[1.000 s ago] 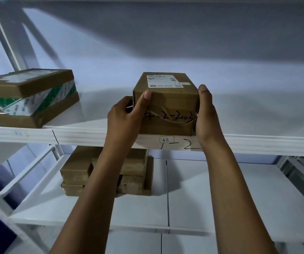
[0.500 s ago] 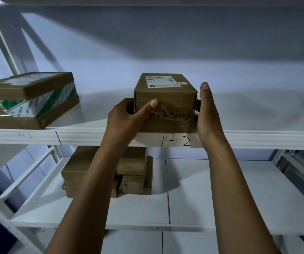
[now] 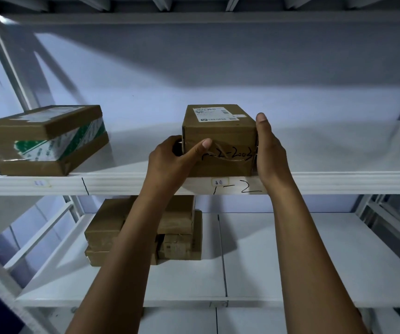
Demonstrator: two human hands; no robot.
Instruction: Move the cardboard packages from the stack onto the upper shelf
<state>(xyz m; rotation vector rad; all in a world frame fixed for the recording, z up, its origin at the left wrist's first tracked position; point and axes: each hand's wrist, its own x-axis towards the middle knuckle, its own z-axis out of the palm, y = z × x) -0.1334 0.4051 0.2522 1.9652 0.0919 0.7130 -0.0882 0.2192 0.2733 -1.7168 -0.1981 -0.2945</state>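
A small brown cardboard package [image 3: 220, 131] with a white label on top and black handwriting on its front rests on the white upper shelf [image 3: 121, 184], near the front edge. My left hand [image 3: 172, 160] grips its left side, thumb across the front. My right hand [image 3: 270, 150] lies flat against its right side. A flatter package with green-and-white tape [image 3: 44, 141] sits on the same shelf to the left. On the lower shelf [image 3: 290, 261], a stack of brown cardboard packages [image 3: 179, 237] stands partly hidden behind my left forearm.
The upper shelf's front rail carries a small paper tag and handwritten marks under the package. White diagonal braces and uprights [image 3: 13, 68] frame the rack's left side. Another shelf board [image 3: 194, 18] runs overhead. Bare shelf surface lies right of the held package.
The package has slid a little further back onto the upper shelf with both hands on it. My view has tilted slightly upward.
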